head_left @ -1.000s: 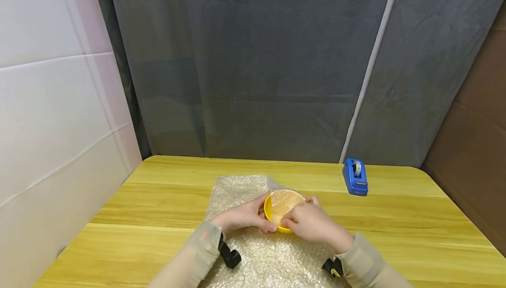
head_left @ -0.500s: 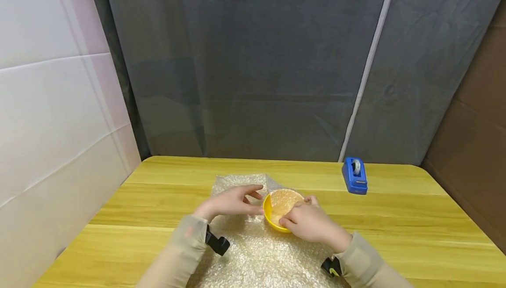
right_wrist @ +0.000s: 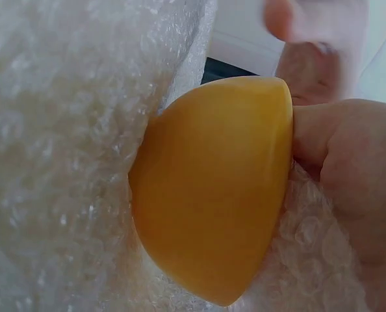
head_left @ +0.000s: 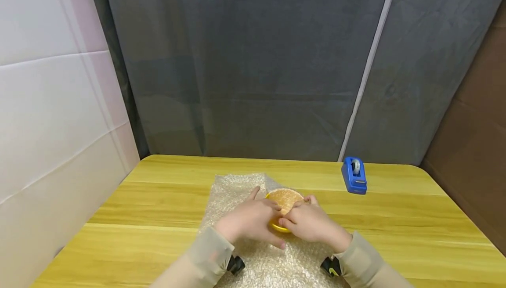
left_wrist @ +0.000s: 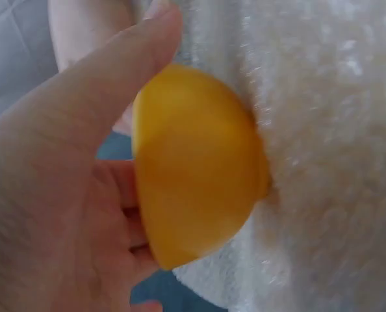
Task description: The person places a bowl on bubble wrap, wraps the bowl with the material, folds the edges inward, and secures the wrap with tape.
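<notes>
A yellow bowl (head_left: 281,228) stands upright on a sheet of bubble wrap (head_left: 233,187), and more wrap (head_left: 287,197) lines its inside. My left hand (head_left: 253,221) is over the bowl's left side, fingers reaching past the rim into it and thumb stretched out in front. In the left wrist view the bowl (left_wrist: 193,169) sits between that thumb and the loosely bent fingers. From the right, my right hand (head_left: 310,222) has its fingers curled into the bowl, holding the wrap there. A flap of wrap (right_wrist: 316,240) hangs outside the rim below this hand in the right wrist view.
A blue tape dispenser (head_left: 354,178) with a roll of tape is at the table's back right. The wooden table (head_left: 158,200) ends at a dark grey curtain (head_left: 269,81). A white panel (head_left: 59,103) borders the left side, a brown one (head_left: 470,138) the right.
My left hand has let go of the bowl's left rim, drawn back to the left, then come over the bowl with its fingers inside. My right hand has barely moved.
</notes>
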Available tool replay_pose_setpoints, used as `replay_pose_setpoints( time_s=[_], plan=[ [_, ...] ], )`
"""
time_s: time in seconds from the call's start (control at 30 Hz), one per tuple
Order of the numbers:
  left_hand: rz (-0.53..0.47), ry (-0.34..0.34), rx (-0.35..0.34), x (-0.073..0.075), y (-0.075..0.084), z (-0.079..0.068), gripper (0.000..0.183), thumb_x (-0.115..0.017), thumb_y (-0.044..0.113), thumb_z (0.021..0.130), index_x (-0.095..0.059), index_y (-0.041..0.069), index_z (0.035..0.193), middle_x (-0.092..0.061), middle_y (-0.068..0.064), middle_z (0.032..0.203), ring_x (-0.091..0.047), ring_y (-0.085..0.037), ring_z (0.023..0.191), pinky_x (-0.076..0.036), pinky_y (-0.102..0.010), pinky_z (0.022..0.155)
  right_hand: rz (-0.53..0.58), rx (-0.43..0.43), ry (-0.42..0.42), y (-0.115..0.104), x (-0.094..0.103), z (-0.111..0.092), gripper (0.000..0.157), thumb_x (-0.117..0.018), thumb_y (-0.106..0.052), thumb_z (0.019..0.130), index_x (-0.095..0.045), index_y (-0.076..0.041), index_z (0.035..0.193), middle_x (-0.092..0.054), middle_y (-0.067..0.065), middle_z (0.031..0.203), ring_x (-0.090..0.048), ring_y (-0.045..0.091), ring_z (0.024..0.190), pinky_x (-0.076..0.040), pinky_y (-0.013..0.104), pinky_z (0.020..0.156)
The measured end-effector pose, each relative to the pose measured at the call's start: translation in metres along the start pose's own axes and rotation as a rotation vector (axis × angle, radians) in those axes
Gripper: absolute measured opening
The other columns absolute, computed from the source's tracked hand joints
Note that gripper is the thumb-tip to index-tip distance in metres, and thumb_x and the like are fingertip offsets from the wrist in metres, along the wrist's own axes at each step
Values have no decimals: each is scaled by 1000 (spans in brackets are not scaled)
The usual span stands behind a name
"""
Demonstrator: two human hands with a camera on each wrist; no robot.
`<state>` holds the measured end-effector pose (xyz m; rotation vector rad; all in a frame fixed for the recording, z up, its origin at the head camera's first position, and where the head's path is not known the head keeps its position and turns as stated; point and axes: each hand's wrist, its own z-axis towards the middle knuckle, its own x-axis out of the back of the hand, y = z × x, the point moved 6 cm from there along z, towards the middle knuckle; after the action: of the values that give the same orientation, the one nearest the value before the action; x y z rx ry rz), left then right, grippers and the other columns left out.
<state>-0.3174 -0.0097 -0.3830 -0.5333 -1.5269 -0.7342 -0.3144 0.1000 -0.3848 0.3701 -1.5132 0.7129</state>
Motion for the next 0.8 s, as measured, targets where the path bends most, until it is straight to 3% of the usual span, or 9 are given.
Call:
replay_pose_setpoints(
  time_s=[0.17, 0.4, 0.53, 0.63, 0.7, 0.8],
  plan=[
    [90, -11, 32, -7, 2, 2, 68, -67, 69, 72, -66, 28, 125, -56, 4, 136, -46, -17, 131, -2, -62, 112, -15, -3, 9, 0, 0, 1, 33, -50, -35, 100, -64, -27, 72, -56, -18, 66, -57, 11, 84, -28, 54, 91],
    [187, 41, 37, -9, 4, 4, 37, -76, 45, 79, -73, 26, 110, -60, 8, 130, -50, -13, 126, -12, -63, 111, -27, 0, -4, -2, 2, -1, 35, -49, -34, 100, -61, -25, 69, -58, -13, 66, -60, 12, 82, -30, 56, 95],
    [171, 47, 37, -9, 4, 2, 25, -76, 40, 81, -75, 28, 103, -60, 9, 130, -49, -11, 126, -14, -64, 110, 82, 64, -9, -4, 11, -3, 28, -53, -29, 99, -69, -20, 77, -60, -14, 68, -59, 6, 75, -34, 56, 96],
    [153, 38, 40, -9, 3, 1, 23, -75, 41, 81, -76, 28, 100, -59, 10, 131, -48, -11, 127, -13, -65, 110, 201, 106, -6, 0, 25, -8, 24, -55, -27, 98, -74, -12, 95, -70, -7, 88, -63, 8, 84, -44, 47, 93],
    [153, 36, 38, -9, 3, 2, 22, -75, 41, 80, -75, 27, 97, -59, 12, 130, -48, -11, 127, -13, -65, 110, 277, 99, 8, 8, 37, -14, 28, -55, -28, 99, -73, -8, 107, -71, 1, 104, -64, 15, 96, -50, 42, 89],
    [158, 36, 33, -9, 3, 3, 18, -76, 41, 80, -73, 27, 91, -59, 13, 129, -49, -11, 126, -13, -64, 110, 358, 30, 50, 27, 54, -30, 34, -54, -32, 99, -71, -6, 114, -69, 6, 112, -63, 26, 107, -50, 45, 90]
  ],
)
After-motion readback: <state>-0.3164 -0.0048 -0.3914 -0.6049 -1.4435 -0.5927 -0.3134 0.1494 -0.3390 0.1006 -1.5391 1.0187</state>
